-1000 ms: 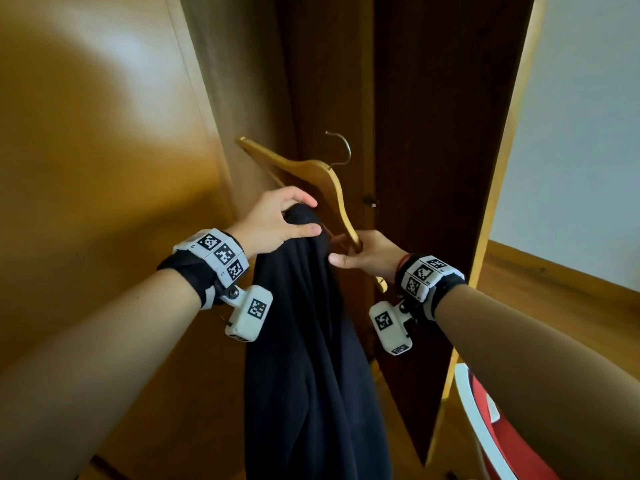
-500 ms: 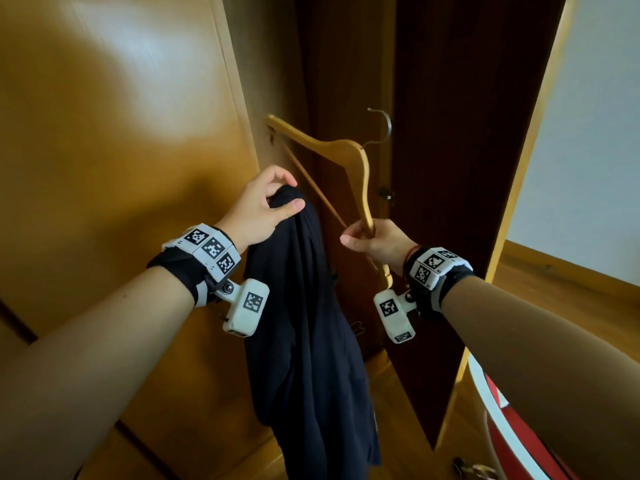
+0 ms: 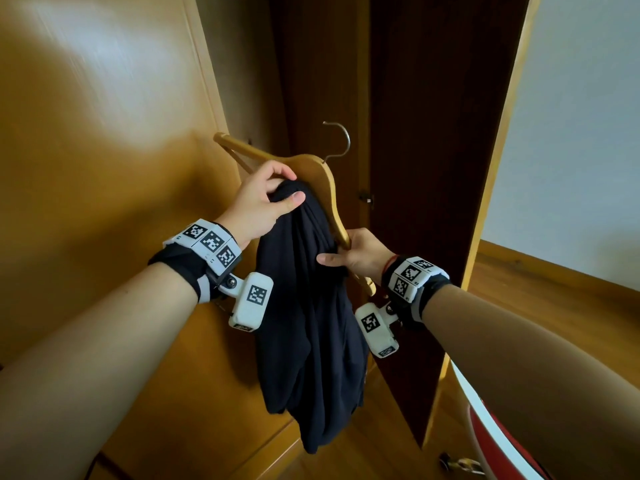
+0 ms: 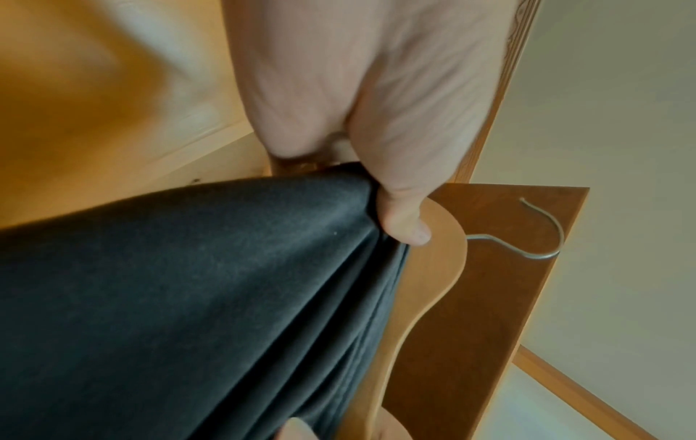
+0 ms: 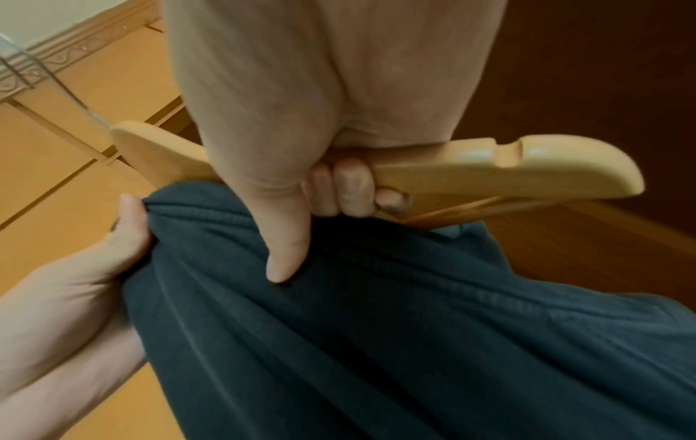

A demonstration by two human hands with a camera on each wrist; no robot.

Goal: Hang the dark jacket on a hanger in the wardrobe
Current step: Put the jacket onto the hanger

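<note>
The dark jacket (image 3: 311, 306) hangs in a long bunch in front of the wardrobe opening. My left hand (image 3: 266, 199) pinches its top edge, thumb on the cloth (image 4: 226, 282). A wooden hanger (image 3: 322, 174) with a metal hook (image 3: 337, 140) stands tilted just behind the jacket. My right hand (image 3: 356, 254) grips the hanger's lower arm (image 5: 489, 169), fingers curled round the wood, thumb pressing on the jacket (image 5: 376, 342). The hanger's middle part is hidden behind the cloth.
The wardrobe's light wooden door (image 3: 104, 168) is on the left and a dark open door (image 3: 443, 168) on the right, with the dark interior between them. A red and white object (image 3: 491, 441) sits at the lower right on the wooden floor (image 3: 554, 306).
The jacket's top, held by my left hand, has come closer to the hanger and now overlaps it. My right thumb now touches the jacket.
</note>
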